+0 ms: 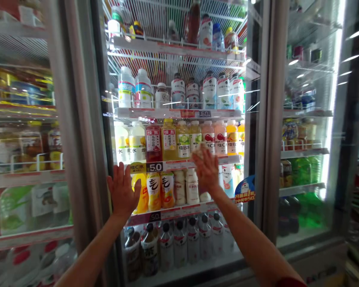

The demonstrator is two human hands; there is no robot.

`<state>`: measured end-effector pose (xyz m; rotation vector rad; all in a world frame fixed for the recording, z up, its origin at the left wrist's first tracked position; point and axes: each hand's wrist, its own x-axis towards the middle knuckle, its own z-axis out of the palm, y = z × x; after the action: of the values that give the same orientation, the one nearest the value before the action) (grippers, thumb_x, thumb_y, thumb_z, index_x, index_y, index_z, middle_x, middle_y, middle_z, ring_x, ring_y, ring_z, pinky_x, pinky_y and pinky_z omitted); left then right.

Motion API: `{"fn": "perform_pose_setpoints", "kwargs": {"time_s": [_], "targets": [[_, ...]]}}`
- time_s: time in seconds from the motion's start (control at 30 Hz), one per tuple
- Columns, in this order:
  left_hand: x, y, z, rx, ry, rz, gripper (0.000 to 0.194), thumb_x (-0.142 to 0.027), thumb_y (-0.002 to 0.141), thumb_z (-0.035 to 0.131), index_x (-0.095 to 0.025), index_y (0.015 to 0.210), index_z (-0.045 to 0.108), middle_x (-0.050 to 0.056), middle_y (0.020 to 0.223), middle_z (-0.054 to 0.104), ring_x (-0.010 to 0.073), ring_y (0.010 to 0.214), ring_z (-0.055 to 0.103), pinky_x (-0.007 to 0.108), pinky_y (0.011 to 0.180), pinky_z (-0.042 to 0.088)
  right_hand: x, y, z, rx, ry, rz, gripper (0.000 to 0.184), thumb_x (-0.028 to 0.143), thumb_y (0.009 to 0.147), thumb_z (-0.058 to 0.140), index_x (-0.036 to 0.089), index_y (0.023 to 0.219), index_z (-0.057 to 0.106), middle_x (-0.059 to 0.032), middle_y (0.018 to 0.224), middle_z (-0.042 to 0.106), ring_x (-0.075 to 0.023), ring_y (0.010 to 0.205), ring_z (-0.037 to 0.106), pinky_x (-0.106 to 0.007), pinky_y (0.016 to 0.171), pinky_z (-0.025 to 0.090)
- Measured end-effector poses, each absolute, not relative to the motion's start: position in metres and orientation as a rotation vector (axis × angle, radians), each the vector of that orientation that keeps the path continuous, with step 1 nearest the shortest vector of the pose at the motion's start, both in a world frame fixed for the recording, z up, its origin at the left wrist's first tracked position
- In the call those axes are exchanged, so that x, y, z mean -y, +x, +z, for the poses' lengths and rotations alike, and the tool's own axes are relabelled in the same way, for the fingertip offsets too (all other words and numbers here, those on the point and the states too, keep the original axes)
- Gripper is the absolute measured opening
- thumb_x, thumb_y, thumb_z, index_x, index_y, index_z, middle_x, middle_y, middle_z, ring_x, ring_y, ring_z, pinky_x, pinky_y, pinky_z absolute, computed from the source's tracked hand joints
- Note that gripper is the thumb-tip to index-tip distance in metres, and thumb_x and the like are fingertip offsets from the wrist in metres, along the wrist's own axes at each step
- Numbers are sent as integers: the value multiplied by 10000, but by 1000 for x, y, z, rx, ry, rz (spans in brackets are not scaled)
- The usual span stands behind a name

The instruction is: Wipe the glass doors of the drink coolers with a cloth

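Up at the drinks cooler [275, 87], someone's got both hands raised to the glass door [251, 131]. From where I'm standing, the left hand [123, 191] is splayed open, nothing in it that I can see. Just past its thumb, behind the pane, are some orange-yellow bottles [154, 195]. The right hand [208, 171] is blurry with a pale patch [201, 150] at the fingertips, so honestly can't tell if it's gripping something or that's just a reflection. Pink bottles [208, 137] sit just above it, a blue sticker [247, 189] is off to its right, and dark-capped bottles [193, 241] line up below both hands.

So the glass is the thing here, right in front of both hands, though I can't swear either one's touching. My read: it's a hands-on-the-pane step, not a bottle grab, since the door looks shut. Next move would call for flat palms and light, even pressure, minding that sticker's edge.
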<state>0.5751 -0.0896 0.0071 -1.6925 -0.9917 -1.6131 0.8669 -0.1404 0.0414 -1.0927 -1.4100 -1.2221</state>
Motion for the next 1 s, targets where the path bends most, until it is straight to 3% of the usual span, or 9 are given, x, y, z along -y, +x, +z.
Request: {"fn": "perform_pose_setpoints", "kwargs": {"time_s": [0.17,0.37,0.47,0.7,0.87,1.0], "targets": [[90,577,8,974,-1670,-1610,624,-325,863,418,-200,1416,158,135,1469,205,255,1374,134,504,1100,83,135,925,74,766,-1128,-1041,514,198,856,338,166,1369,325,-143,1444,290,-298,1336,256,-590,999,269],[90,577,8,972,-1677,-1621,624,-342,864,416,-215,1417,157,124,1473,196,264,1372,137,507,1099,83,131,821,65,1523,-1003,-1218,514,197,854,414,337,1345,351,8,1468,271,-215,1381,150,-465,1094,194],[92,575,9,977,-1703,-1613,618,-344,863,418,-224,1415,167,119,1472,203,264,1369,147,503,1098,98,134,836,62,1574,-1013,-1276,502,208,847,430,354,1325,377,21,1467,277,-200,1375,175,-454,1104,157],[88,572,7,959,-1696,-1620,615,-326,861,417,-219,1414,172,121,1471,205,268,1367,155,511,1098,99,136,977,102,565,-1204,-878,474,224,837,329,137,1283,463,-173,1388,375,-331,1300,311,-610,970,286],[100,590,15,892,-1665,-1661,611,-308,854,429,-202,1409,194,126,1475,190,276,1368,148,518,1104,76,130,903,111,961,-1039,-1039,474,206,862,324,237,1327,408,-72,1452,292,-278,1355,216,-549,1029,284],[121,634,50,525,-1848,-1682,564,-279,873,373,-216,1403,194,83,1477,205,224,1358,203,432,1103,218,123,804,92,1443,-1016,-1129,527,195,851,401,288,1365,330,-10,1476,251,-233,1387,110,-486,1091,232]]}}
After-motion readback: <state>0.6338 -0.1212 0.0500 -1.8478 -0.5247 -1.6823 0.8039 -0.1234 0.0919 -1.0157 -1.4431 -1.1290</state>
